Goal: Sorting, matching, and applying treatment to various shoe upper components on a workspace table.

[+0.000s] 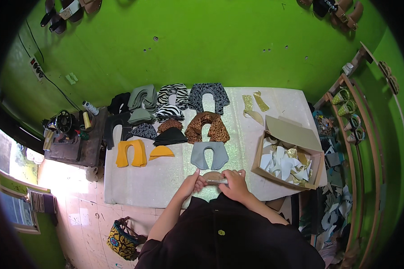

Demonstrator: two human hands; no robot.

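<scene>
A tan half-round stack of cut pieces (214, 176) is held just above the table's front edge, its pale layered edge toward me. My right hand (234, 184) is closed on the right end of this stack, its thumb along the near edge. My left hand (194, 184) is at the stack's left end, thumb raised apart and fingers stretched toward it. Whether those fingertips touch the stack is hard to see. Straight ahead of my hands lie grey U-shaped cut pieces (218, 149), with leopard-print U-shaped pieces (194, 128) beyond them.
Yellow U-shaped pieces (141, 150), yellow half-round pieces (162, 152) and zebra-print pieces (179, 92) lie left on the white-covered table (166, 188). A cardboard box (256, 163) of scraps stands right. Left is a sewing machine (65, 127); a wooden rack (361, 179) stands far right.
</scene>
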